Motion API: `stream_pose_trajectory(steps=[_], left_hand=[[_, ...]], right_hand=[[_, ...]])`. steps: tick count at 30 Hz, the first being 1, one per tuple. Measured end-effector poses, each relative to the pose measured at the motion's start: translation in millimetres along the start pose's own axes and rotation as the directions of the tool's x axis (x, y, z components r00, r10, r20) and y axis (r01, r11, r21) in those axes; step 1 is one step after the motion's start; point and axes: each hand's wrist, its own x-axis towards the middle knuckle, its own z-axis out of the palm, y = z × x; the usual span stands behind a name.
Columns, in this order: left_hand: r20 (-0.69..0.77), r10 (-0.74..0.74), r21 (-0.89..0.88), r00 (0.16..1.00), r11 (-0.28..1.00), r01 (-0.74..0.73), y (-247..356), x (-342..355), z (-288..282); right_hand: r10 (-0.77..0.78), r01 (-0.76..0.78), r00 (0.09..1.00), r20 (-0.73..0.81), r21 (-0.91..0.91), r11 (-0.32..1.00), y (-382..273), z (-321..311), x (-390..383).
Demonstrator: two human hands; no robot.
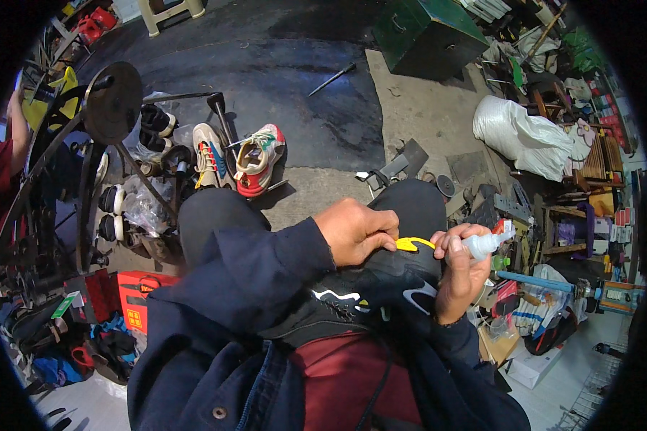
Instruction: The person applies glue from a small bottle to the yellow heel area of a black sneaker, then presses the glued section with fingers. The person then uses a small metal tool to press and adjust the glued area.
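A big dark mat (302,108) lies on the floor past the knees; a green box (431,43) stands at its far right edge; a fat white sack (521,136) sits on the right, near a heap of odds and ends; a metal stand with a round plate (113,104) rises on the left. A red box (151,302) is near the person's left elbow; two bright sneakers, one mostly red at its near end (257,161) and one cream (208,154), are side by side on the floor, just past the left knee. Black shoe parts with white marks (395,284) rest on the lap; I cannot tell if they are one shoe or two. The left hand (359,230) is over the lap, its fingers pinched together on one end of a yellow strip; the right hand (464,266) has its fingers curled tight around a white bottle (485,245), with its nozzle pointing right; the tips of the right thumb and finger are at the strip's other end. The yellow strip (415,243) is small and bent, between the two hands, above the black shoe parts.
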Motion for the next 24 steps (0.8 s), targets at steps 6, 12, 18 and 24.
stream_pose_trajectory(steps=[6,12,18,24], left_hand=[[-0.116,0.076,0.160,0.990,0.985,-0.057,7.2,-3.0,16.0],[-0.132,0.078,0.072,0.988,0.995,-0.069,11.0,-2.1,18.2],[-0.072,0.101,-0.053,0.992,0.993,-0.105,18.6,16.3,16.4],[0.116,0.042,-0.148,0.992,0.989,-0.024,27.0,44.6,22.5]], right_hand=[[-0.029,0.029,0.999,-0.031,-0.003,1.000,2.2,-0.7,1.2],[-0.067,0.067,0.998,-0.012,0.037,0.997,3.8,-6.2,-1.6],[-0.110,0.114,0.993,-0.037,0.147,0.982,8.4,-29.5,0.0],[-0.043,0.056,0.997,-0.057,0.257,0.965,21.5,-66.2,8.6]])
